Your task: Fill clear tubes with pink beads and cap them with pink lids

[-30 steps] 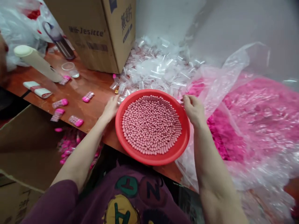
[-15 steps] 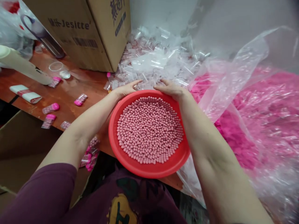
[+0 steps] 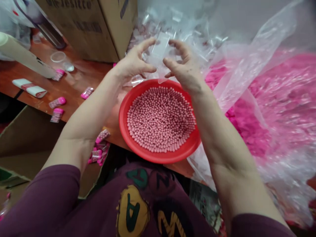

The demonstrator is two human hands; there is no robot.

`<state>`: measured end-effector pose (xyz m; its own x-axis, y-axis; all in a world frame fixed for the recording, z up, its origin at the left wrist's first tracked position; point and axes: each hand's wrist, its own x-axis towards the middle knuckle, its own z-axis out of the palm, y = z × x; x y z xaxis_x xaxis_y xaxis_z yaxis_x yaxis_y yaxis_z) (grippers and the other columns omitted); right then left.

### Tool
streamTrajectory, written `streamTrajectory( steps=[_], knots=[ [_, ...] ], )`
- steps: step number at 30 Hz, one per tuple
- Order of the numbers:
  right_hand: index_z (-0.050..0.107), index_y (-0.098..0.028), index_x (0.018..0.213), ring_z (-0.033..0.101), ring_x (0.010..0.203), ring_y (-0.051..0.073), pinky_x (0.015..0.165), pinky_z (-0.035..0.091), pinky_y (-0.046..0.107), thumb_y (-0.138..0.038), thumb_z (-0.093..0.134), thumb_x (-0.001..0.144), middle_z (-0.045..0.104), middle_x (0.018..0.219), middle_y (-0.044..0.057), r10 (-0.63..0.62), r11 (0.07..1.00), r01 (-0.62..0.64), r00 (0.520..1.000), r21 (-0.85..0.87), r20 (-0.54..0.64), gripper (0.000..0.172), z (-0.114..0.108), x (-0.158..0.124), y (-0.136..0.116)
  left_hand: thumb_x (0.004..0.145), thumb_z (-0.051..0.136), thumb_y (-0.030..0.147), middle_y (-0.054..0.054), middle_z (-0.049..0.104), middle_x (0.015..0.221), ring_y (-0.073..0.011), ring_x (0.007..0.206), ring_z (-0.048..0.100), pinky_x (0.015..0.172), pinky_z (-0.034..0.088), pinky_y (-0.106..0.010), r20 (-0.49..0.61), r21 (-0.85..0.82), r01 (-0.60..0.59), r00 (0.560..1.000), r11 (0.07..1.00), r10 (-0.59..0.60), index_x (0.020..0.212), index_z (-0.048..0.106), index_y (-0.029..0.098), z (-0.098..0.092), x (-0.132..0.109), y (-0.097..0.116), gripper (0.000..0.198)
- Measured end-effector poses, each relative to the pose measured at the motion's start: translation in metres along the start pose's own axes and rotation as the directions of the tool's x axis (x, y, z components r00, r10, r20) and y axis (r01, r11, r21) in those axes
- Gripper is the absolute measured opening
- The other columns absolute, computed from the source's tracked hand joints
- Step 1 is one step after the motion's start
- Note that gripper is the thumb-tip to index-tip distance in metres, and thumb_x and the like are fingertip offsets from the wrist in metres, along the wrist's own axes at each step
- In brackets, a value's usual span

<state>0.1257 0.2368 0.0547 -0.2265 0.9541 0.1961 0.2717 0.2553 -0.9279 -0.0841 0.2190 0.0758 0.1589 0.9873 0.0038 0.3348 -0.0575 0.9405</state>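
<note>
A round red bowl (image 3: 158, 158) holds a broad layer of small pink beads (image 3: 160, 121). Just past its far rim is my left hand (image 3: 134, 62), open, thumb and fingers apart. Opposite it my right hand (image 3: 184, 64) is open too, its fingers loosely bent. A translucent whitish plastic piece (image 3: 161, 46) shows in the gap between the hands; whether any finger touches it I cannot tell. Behind the hands spreads a heap of small clear plastic containers (image 3: 197, 36), partly blurred.
A cardboard box (image 3: 81, 36) stands back left. Small pink-capped bottles with beads (image 3: 57, 102) lie on the brown table (image 3: 81, 72), near a tissue pack (image 3: 29, 87) and a tall pale bottle (image 3: 27, 56). An open carton (image 3: 27, 138) sits below left. Clear bagging with pink pieces (image 3: 278, 89) fills the right.
Both hands have come away from the bowl's far sides and risen over the clear heap. The bowl appears higher in the view, as does the table around it.
</note>
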Motion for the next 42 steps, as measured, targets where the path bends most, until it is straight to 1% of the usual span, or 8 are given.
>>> streamTrajectory(
  steps=[3, 7, 14, 18, 24, 29, 35, 42],
  knots=[
    [0.061, -0.033, 0.155, 0.078, 0.11, 0.024, 0.086, 0.076, 0.04, -0.038, 0.085, 0.099, 0.064, 0.154, 0.003, 0.027, 0.999, -0.029, 0.997, 0.031, 0.068, 0.061, -0.003, -0.063, -0.007, 0.089, 0.073, 0.0, -0.012, 0.065, 0.156, -0.0278, 0.125, 0.073, 0.113, 0.059, -0.047, 0.156, 0.028, -0.12, 0.981, 0.992, 0.114, 0.168, 0.048, 0.013, 0.003, -0.052, 0.006, 0.084],
    [0.06, -0.029, 0.157, 0.074, 0.125, 0.032, 0.1, 0.072, 0.051, -0.058, 0.077, 0.103, 0.068, 0.151, 0.01, 0.095, 0.995, -0.086, 0.953, -0.044, 0.287, 0.063, -0.002, -0.152, 0.0, 0.089, 0.079, 0.014, -0.008, 0.061, 0.157, -0.0327, 0.148, 0.059, 0.127, 0.048, -0.044, 0.36, 0.328, -0.205, 0.93, 0.922, 0.079, 0.154, 0.067, 0.023, 0.016, -0.12, -0.011, 0.066],
    [0.072, -0.02, 0.15, 0.045, 0.163, 0.047, 0.132, 0.041, 0.074, -0.042, 0.066, 0.111, 0.044, 0.178, 0.023, 0.106, 0.795, 0.228, 0.86, -0.562, 0.499, 0.045, 0.005, -0.237, -0.002, 0.1, 0.074, 0.031, -0.003, 0.053, 0.176, -0.0407, 0.171, 0.032, 0.141, 0.013, -0.068, 0.6, 0.545, -0.347, 0.797, 0.763, -0.066, 0.128, 0.084, 0.03, 0.029, -0.184, -0.034, 0.03],
    [0.084, -0.021, 0.131, 0.052, 0.155, 0.05, 0.122, 0.046, 0.078, -0.044, 0.062, 0.114, 0.054, 0.172, 0.022, 0.132, 0.742, 0.294, 0.817, -0.603, 0.561, 0.037, -0.001, -0.248, -0.019, 0.094, 0.081, 0.038, 0.002, 0.079, 0.145, -0.0382, 0.168, 0.039, 0.141, 0.011, -0.065, 0.656, 0.489, -0.305, 0.746, 0.817, -0.114, 0.085, 0.085, 0.028, 0.017, -0.179, -0.023, 0.015],
    [0.087, -0.026, 0.115, 0.07, 0.139, 0.036, 0.116, 0.055, 0.056, -0.028, 0.058, 0.111, 0.074, 0.151, 0.012, 0.114, 0.828, 0.25, 0.801, -0.501, 0.588, 0.03, -0.022, -0.251, -0.019, 0.091, 0.078, 0.03, -0.002, 0.064, 0.077, -0.0289, 0.109, 0.072, 0.112, 0.049, -0.049, 0.407, 0.519, -0.116, 0.905, 0.847, -0.126, 0.081, 0.081, 0.016, 0.026, -0.151, -0.01, 0.018],
    [0.085, -0.022, 0.113, 0.078, 0.111, 0.029, 0.1, 0.057, 0.043, -0.021, 0.056, 0.104, 0.084, 0.12, 0.011, 0.147, 0.845, 0.198, 0.806, -0.496, 0.573, 0.03, -0.025, -0.248, -0.021, 0.083, 0.081, 0.019, -0.004, 0.066, 0.088, -0.0302, 0.11, 0.071, 0.114, 0.049, -0.047, 0.436, 0.625, -0.308, 0.9, 0.718, 0.007, 0.093, 0.081, 0.017, 0.068, -0.129, -0.021, 0.01],
    [0.069, -0.022, 0.078, 0.062, 0.07, 0.02, 0.072, 0.045, 0.034, -0.022, 0.054, 0.1, 0.072, 0.077, 0.003, 0.219, 0.839, 0.093, 0.844, -0.535, 0.49, 0.026, -0.028, -0.244, -0.028, 0.088, 0.075, 0.011, -0.008, 0.07, 0.087, -0.0354, 0.113, 0.074, 0.114, 0.048, -0.051, 0.503, 0.719, -0.371, 0.861, 0.588, -0.071, 0.092, 0.08, 0.014, 0.111, -0.121, -0.02, 0.007],
    [0.071, -0.022, 0.083, 0.067, 0.078, 0.022, 0.078, 0.05, 0.035, -0.022, 0.054, 0.101, 0.077, 0.087, 0.005, 0.155, 0.881, 0.106, 0.856, -0.461, 0.493, 0.024, -0.023, -0.249, -0.024, 0.101, 0.061, 0.015, -0.02, 0.08, 0.123, -0.0351, 0.119, 0.075, 0.101, 0.05, -0.043, 0.658, 0.65, -0.561, 0.753, 0.512, -0.009, 0.115, 0.084, 0.011, 0.143, -0.117, -0.024, 0.028]
  ],
)
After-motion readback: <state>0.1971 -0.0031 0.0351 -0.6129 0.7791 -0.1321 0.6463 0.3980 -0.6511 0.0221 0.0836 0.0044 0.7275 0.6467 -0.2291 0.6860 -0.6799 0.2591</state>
